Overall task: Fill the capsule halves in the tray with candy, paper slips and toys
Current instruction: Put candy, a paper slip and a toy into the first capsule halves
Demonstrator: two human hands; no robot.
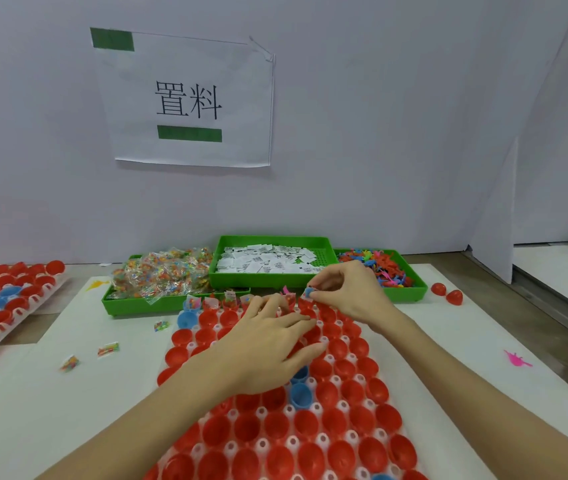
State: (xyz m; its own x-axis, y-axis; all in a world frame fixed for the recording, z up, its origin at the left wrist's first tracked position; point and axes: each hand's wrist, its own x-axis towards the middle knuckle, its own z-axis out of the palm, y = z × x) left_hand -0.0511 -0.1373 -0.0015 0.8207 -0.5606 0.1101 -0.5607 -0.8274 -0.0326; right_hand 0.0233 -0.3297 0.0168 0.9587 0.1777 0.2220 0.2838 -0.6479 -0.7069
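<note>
Head view: right hand (348, 292) pinches a small blue item (308, 292) over the tray's (351, 441) far row; left hand (268, 344) lies flat, fingers straight, on red capsule halves (310, 455). Risk: pressing left palm dislodges halves, spilling fills.

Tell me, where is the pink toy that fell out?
In the head view, the pink toy lies alone on the white tabletop, right of the capsule tray and the right forearm.

1. I see glossy red plastic capsule halves (310, 455) in a translucent plastic tray (261, 445).
2. At twelve o'clock, candy packets (161, 271) look crinkly, clear, shiny.
3. Paper slips (261, 261) look matt, in a smooth green plastic bin (241, 282).
</note>
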